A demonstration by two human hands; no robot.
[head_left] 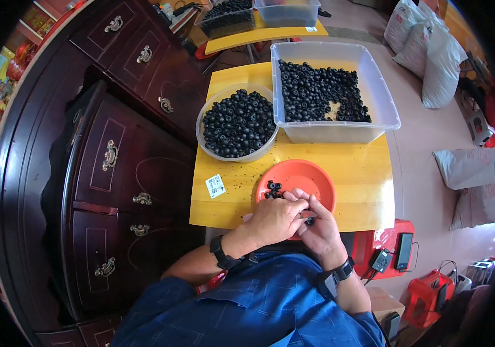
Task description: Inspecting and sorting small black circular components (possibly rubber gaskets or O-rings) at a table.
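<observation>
Both my hands meet over the near half of a round red-orange plastic bowl (321,180). My left hand (276,221) has its back to me, its fingers bent against the right hand's fingers; its fingertips are mostly hidden. Palm turned up, my right hand (320,231) curls around a small black ring-shaped part (310,221). Whether the left fingers also pinch a part, I cannot make out. Several like black parts (273,188) lie in the bowl's left side. Beyond, a round clear tub (206,142) is heaped with such parts.
A rectangular clear bin (340,134) holds many black parts on the yellow table (363,199). A white label (215,186) lies left of the bowl. Dark wooden cabinets (137,133) stand close on the left. White sacks (441,69) and a red stool (377,240) are to the right.
</observation>
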